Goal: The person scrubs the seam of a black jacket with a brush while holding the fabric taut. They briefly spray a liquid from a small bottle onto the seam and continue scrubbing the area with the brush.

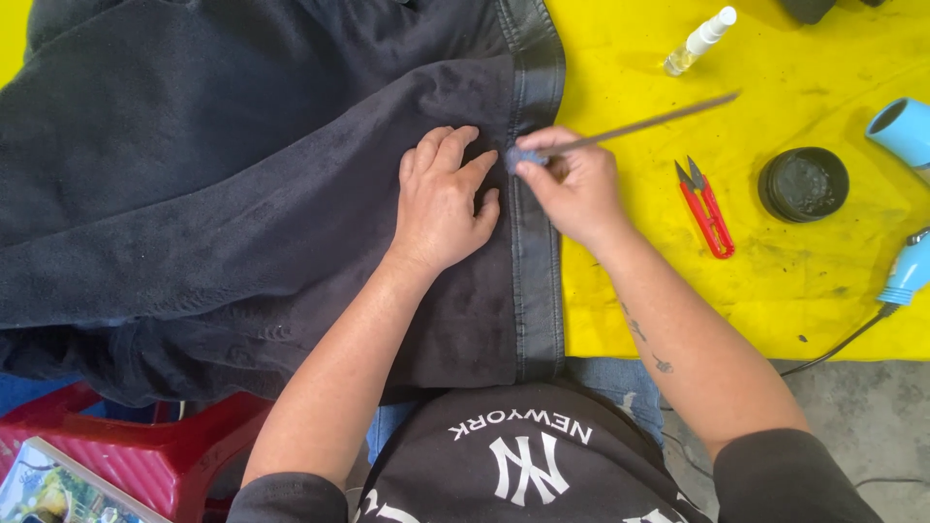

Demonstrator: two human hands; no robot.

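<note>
At the far left a red plastic stool shows below the edge of the dark garment, which is spread over most of the yellow table cover and hangs toward your lap.

Your left hand lies palm down on the fuzzy dark fabric, forearm running up from the lower left, wrist straight. Its fingers are extended and only slightly apart, pressing the cloth flat, with the fingertips ending just beside the smoother dark band that runs along the garment's edge.

Your right hand sits over that band, touching it, with the forearm coming in from the lower right and the wrist bent a little inward. Its thumb and forefinger pinch the lower end of a thin brush, the other fingers curled under. The brush's handle slants up and to the right over the table, and its tip meets the band just beside your left fingertips.

Further right, well apart from both hands, lie red thread snips, a small spray bottle, a round dark tin and a pale blue corded tool.
</note>
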